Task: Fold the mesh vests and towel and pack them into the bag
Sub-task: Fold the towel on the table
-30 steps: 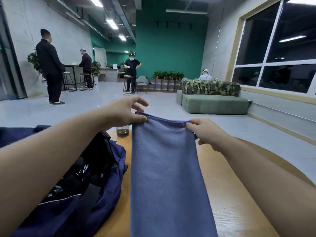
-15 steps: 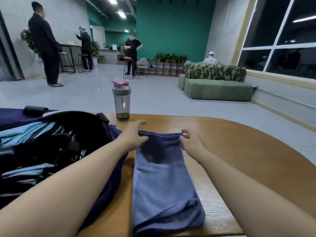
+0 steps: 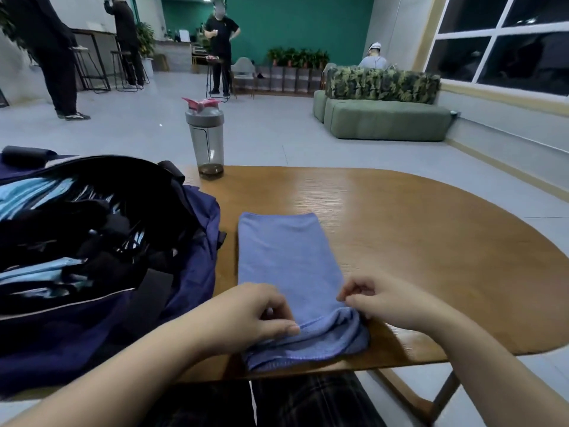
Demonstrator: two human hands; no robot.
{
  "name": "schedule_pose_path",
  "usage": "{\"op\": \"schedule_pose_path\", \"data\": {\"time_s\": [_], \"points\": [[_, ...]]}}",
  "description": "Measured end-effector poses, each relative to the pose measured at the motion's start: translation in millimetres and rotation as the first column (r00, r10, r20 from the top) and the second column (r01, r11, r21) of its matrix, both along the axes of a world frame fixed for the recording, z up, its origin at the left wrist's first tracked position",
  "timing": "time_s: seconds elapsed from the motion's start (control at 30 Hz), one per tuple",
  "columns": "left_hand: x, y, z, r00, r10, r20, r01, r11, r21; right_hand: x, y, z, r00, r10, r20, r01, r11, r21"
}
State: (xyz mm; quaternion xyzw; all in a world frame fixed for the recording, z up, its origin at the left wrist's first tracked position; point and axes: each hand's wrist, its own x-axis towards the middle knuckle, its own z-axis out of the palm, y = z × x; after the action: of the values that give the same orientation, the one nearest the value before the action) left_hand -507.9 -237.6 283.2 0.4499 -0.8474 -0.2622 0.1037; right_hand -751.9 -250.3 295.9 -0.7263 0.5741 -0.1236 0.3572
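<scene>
A blue-grey towel (image 3: pixel 286 266) lies as a long folded strip on the wooden table (image 3: pixel 415 241), its near end bunched at the table's front edge. My left hand (image 3: pixel 246 315) pinches the near left corner of the towel, thumb on top. My right hand (image 3: pixel 378 300) pinches the near right corner with curled fingers. The navy bag (image 3: pixel 172 272) stands open to the left of the towel, with black and light-blue mesh vests (image 3: pixel 61 235) inside it.
A grey shaker bottle (image 3: pixel 207 140) with a pink lid stands at the table's far edge behind the bag. Beyond are a green sofa (image 3: pixel 385 118), bar stools and several people standing. The table's right half is bare wood.
The towel, held up by its top edge a second ago, was laid flat on the table. Both hands let go of the far edge and came back to the near end.
</scene>
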Motion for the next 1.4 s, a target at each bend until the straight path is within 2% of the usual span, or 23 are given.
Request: {"op": "schedule_pose_path", "data": {"time_s": [0.17,0.3,0.57,0.7,0.77,0.83,0.97,1.1,1.2,1.3,1.4], "points": [[-2.5,14.8,-6.3,0.987,-0.066,0.147,0.083,0.990,-0.113,-9.9,19.7,2.6,0.996,0.040,0.083,-0.048,0.995,0.091],[-3.0,20.6,-12.9,0.971,-0.078,0.225,0.123,0.973,-0.194,-9.1,29.1,-6.0,0.996,0.063,0.057,-0.065,0.998,0.024],[2.7,26.1,-11.4,0.989,-0.051,0.141,0.078,0.977,-0.199,-8.1,49.1,-21.4,0.946,-0.142,0.290,0.200,0.963,-0.180],[3.6,28.5,-17.1,0.993,0.010,0.116,0.021,0.966,-0.257,-6.8,57.1,-31.8,0.946,-0.161,0.280,0.254,0.906,-0.338],[5.7,29.1,-21.8,0.997,0.011,0.072,0.009,0.964,-0.267,-7.4,58.6,-35.6,0.972,-0.131,0.194,0.200,0.895,-0.398],[8.7,31.2,-25.2,0.999,-0.009,0.035,0.018,0.965,-0.261,-8.4,59.7,-36.6,0.992,-0.084,0.098,0.116,0.907,-0.404],[19.8,35.6,-25.2,0.999,-0.020,-0.026,0.016,0.987,-0.160,-11.4,60.7,-31.5,0.998,-0.032,0.061,0.052,0.934,-0.354],[31.8,34.3,-27.0,0.995,-0.032,-0.094,0.021,0.993,-0.119,-19.4,59.6,-27.4,0.997,-0.039,0.064,0.057,0.945,-0.323],[36.3,35.1,-28.1,0.991,-0.004,-0.133,-0.013,0.992,-0.128,-22.7,59.8,-23.3,0.998,-0.062,0.006,0.061,0.947,-0.316],[36.7,37.4,-29.0,0.978,0.021,-0.207,-0.046,0.992,-0.118,-18.4,62.7,-24.7,0.991,-0.115,0.071,0.131,0.945,-0.299],[35.6,38.8,-30.4,0.970,0.028,-0.241,-0.055,0.993,-0.107,-10.7,64.2,-29.6,0.976,-0.156,0.154,0.202,0.913,-0.354]]}}
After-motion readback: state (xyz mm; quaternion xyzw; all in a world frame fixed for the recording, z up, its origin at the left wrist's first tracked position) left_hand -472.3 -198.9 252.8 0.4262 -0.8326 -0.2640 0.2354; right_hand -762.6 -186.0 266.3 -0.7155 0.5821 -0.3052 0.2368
